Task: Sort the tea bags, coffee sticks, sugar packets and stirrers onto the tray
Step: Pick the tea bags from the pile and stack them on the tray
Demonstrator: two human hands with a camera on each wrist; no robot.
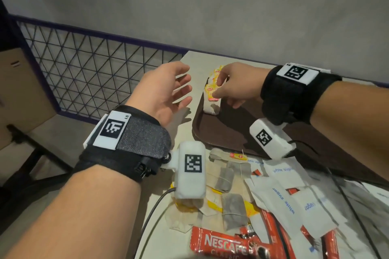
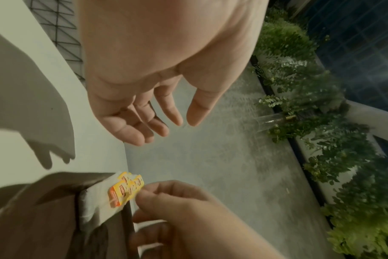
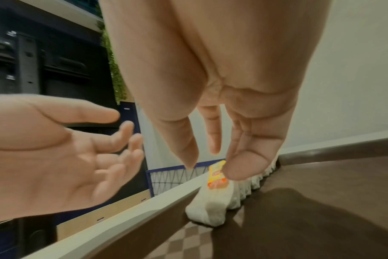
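A row of white tea bags (image 1: 211,103) (image 2: 95,201) (image 3: 210,206) with yellow tags stands in the far left corner of the brown tray (image 1: 221,134) (image 2: 44,219) (image 3: 299,219). My right hand (image 1: 217,88) (image 2: 142,194) (image 3: 213,168) pinches the tags at the row's near end between thumb and fingers. My left hand (image 1: 186,84) (image 2: 168,131) (image 3: 131,135) hovers just left of the tray, fingers spread, holding nothing. In front of the tray lies a loose pile of tea bags (image 1: 226,178), white sugar packets (image 1: 282,197) and red coffee sticks (image 1: 221,244). No stirrers show.
The pale table (image 1: 195,59) ends close to the tray's left side. A wire mesh fence (image 1: 84,73) and a cardboard box (image 1: 21,90) stand beyond that edge. A grey wall backs the table. Black cables (image 1: 155,206) trail from both wrist cameras across the pile.
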